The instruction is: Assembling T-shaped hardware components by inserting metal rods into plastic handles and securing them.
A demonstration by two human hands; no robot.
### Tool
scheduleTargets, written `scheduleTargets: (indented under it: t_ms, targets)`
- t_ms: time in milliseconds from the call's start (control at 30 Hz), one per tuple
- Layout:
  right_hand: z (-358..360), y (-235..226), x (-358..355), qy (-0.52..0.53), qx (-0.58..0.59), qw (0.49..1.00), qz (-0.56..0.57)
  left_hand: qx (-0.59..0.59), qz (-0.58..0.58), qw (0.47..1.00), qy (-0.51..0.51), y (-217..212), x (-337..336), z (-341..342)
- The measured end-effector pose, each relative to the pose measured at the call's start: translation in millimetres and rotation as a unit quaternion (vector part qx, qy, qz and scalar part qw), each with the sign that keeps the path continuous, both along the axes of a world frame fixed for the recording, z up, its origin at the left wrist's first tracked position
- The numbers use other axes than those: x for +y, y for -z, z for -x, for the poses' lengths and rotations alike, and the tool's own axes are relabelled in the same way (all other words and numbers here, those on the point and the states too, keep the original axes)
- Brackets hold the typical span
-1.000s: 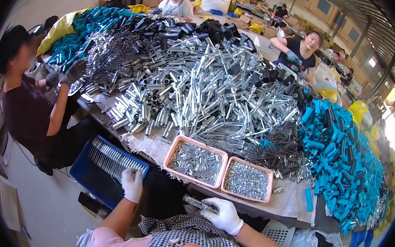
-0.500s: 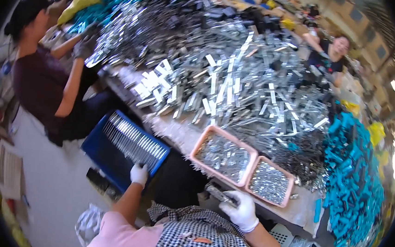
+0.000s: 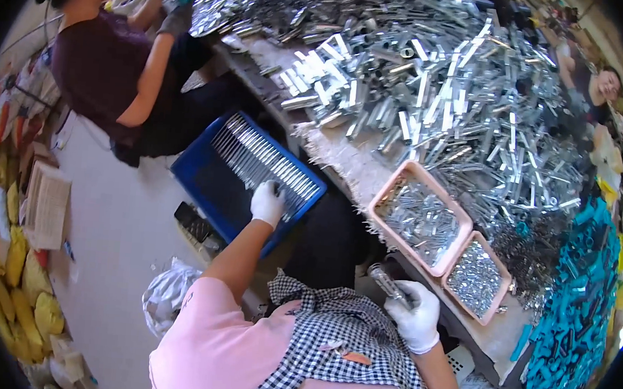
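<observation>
My left hand, in a white glove, reaches into a blue plastic crate. Its fingers are closed beside a slanting row of narrow silver metal strips; anything they pinch is too small to make out. Close to my checked apron, my gloved right hand grips a long grey metal piece, which sticks out toward the upper left and has a rounded end. Whether it is one part or several is unclear. Two pink trays stand beyond this hand: a larger tray of metal pieces and a smaller tray of small shiny parts.
A large heap of loose metal parts covers the table. Teal pieces pile up on the right. A co-worker sits at the left; another person is at the far right. Yellow bundles line the left wall.
The view has swung, so the crate, trays and heap sit farther right and higher. My left hand stays at the row in the crate; my right hand still holds the metal piece.
</observation>
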State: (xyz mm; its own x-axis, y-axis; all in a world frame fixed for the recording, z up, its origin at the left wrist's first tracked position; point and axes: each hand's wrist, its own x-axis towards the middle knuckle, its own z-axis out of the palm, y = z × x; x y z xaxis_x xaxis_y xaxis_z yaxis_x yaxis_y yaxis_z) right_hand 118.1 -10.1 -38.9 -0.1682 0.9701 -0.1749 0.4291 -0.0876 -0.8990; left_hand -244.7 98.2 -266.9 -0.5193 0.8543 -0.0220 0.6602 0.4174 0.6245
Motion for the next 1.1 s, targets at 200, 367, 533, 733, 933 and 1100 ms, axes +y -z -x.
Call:
scheduleTargets:
  t_ms: [200,367,533,733,933,1100]
  targets:
    - [5,-12,2,-0.044,-0.013,0.999,-0.002,0.095,0.042,0.993,0.064,-9,17,-7]
    - [9,-18,-6,-0.031,0.002,0.999,-0.017,0.18,0.168,0.965,0.088,-12,34,-13]
    - [4,-8,-9,-0.024,0.013,1.0,-0.005,0.175,0.117,0.974,0.088,4,38,-7]
    - [-4,6,-13,0.018,0.042,0.999,0.019,0.104,0.013,0.993,0.06,-19,18,-10]
    - [-6,13,-16,0.015,0.055,0.998,0.025,0.026,0.032,0.999,-0.013,-5,8,13]
    - [-10,17,-16,0.024,0.032,0.999,0.036,0.04,0.039,0.997,-0.05,3,33,34]
